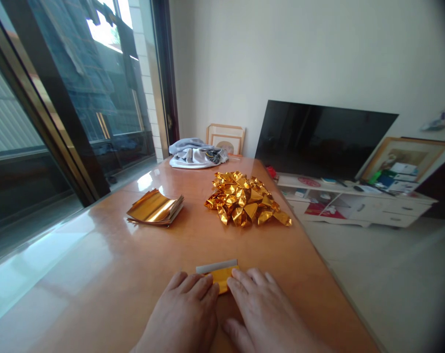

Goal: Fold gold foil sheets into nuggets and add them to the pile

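A sheet of gold foil paper (222, 278) lies on the table right in front of me, partly folded, with a pale grey strip of its back showing along the far edge. My left hand (187, 306) presses on its left end, fingers bent and together over the paper, thumb hidden. On the right end, my right hand (257, 304) holds the paper down with its fingertips; its thumb is tucked low near the table. Beyond them, a stack of gold foil sheets (152, 208) sits to the left. A heap of folded gold foil pieces (244, 198) lies to the right.
The glossy wooden table (134, 284) has its right edge close to the heap. Bundled grey cloth (196, 153) rests at the far end. Past the table stand a white cabinet (373, 208) and a large television (318, 139). Sliding glass doors (93, 98) are on the left.
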A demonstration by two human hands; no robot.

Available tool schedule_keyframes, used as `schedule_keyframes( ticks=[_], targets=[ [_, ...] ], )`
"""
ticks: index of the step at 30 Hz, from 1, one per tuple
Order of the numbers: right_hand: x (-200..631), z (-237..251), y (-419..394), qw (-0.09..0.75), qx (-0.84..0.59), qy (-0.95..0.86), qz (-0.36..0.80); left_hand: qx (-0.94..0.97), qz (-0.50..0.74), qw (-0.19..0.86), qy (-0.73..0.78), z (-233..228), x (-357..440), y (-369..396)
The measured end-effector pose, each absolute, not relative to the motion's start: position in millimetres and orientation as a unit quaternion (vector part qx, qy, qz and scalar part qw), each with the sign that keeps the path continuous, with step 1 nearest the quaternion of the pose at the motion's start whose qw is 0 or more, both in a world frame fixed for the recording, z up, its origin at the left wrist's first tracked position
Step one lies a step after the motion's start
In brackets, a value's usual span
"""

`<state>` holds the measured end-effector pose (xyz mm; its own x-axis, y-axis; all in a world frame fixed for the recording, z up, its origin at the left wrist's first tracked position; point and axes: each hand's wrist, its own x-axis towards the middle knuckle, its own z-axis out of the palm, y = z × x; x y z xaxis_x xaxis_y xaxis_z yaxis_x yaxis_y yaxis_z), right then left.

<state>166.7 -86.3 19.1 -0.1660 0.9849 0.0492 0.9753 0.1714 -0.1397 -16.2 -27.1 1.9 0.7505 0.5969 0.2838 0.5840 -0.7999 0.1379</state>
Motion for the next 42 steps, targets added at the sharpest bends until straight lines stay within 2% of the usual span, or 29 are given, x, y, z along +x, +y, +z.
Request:
schedule_keyframes(
  ticks=[8, 26, 42],
  targets=[
    [167, 22, -87, 0.067, -0.647, -0.757, 0.058, 0.934, 0.148, 0.037, 0.324, 4, -18, -27],
    [168, 12, -91, 0.076, -0.637, -0.767, -0.020, 0.930, 0.119, 0.058, 0.343, -4, -16, -28],
    [168, 18, -87, 0.067, -0.645, -0.761, 0.036, 0.929, 0.088, 0.056, 0.356, 8, -16, -26]
  ],
)
